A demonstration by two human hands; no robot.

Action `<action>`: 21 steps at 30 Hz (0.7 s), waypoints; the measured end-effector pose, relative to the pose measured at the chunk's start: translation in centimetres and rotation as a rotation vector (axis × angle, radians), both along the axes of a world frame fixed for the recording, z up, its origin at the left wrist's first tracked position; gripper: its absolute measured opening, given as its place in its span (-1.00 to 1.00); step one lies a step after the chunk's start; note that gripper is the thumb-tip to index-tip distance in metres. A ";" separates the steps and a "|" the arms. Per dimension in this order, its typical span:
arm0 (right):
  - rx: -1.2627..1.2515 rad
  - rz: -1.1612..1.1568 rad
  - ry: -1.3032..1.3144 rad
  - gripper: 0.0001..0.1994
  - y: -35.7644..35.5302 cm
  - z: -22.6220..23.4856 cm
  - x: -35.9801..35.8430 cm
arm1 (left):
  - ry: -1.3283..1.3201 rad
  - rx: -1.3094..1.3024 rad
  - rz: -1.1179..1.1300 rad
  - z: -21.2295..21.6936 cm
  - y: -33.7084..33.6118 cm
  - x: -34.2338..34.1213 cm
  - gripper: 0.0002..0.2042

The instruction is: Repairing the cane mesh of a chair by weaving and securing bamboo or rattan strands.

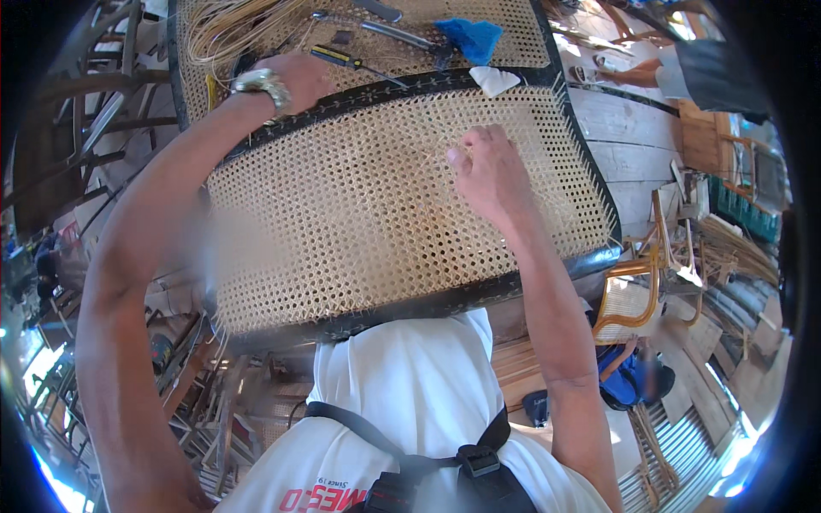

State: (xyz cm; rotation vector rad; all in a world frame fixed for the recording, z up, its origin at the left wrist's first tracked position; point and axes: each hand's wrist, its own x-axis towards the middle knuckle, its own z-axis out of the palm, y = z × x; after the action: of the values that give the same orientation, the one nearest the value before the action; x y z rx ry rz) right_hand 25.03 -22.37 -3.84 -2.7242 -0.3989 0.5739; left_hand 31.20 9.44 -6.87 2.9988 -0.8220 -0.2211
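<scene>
Head view: I note a woven cane panel [359, 214] in a black frame [599, 197] lying just ahead of the torso, its long axis running left to right and tilted slightly down toward the right. The right hand [489, 171] rests on the weave right of centre, fingers drawn together and pinching what looks like a thin cane strand [436, 137], too fine for me to trace. The left hand [299, 81], with a wristwatch [261, 85], sits farther away at the far left edge of the frame; whether it grips the frame I cannot tell. The right hand is nearer the working point. Beyond the panel lie a screwdriver [355, 61], a blue cloth [470, 36] and loose cane strips [235, 26].
</scene>
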 end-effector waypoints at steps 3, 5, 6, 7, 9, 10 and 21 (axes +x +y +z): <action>-0.204 -0.110 0.091 -0.70 -1.0 0.3 1.1 | 0.339 -0.065 0.286 5.4 -4.8 0.6 -0.51; -0.308 -0.088 0.161 -0.69 -0.7 0.9 2.3 | 0.406 -0.285 0.186 5.8 -8.2 -0.6 -0.52; -0.317 -0.076 0.247 -0.65 -0.6 1.3 2.8 | 0.404 -0.380 0.112 4.1 -9.7 -1.4 -0.54; -0.326 -0.062 0.333 -0.62 -0.6 1.5 3.2 | 0.400 -0.387 0.115 2.2 -10.7 -2.3 -0.54; -0.336 -0.086 0.327 -0.60 -1.0 1.0 2.8 | 0.265 -0.340 0.052 0.0 -12.4 -3.4 -0.57; -0.333 -0.104 0.324 -0.57 -1.0 0.8 2.5 | 0.265 -0.340 0.058 -0.3 -12.6 -3.1 -0.57; 0.017 -0.119 0.209 -0.58 -4.6 -0.8 0.8 | 0.622 -0.225 0.114 -1.6 -11.8 -1.5 -0.49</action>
State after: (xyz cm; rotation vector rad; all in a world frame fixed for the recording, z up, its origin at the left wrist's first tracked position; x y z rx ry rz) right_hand 25.82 -26.99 -4.64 -2.6161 -0.1865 0.8078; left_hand 29.66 -2.36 -8.46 2.5134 -0.5561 -0.9236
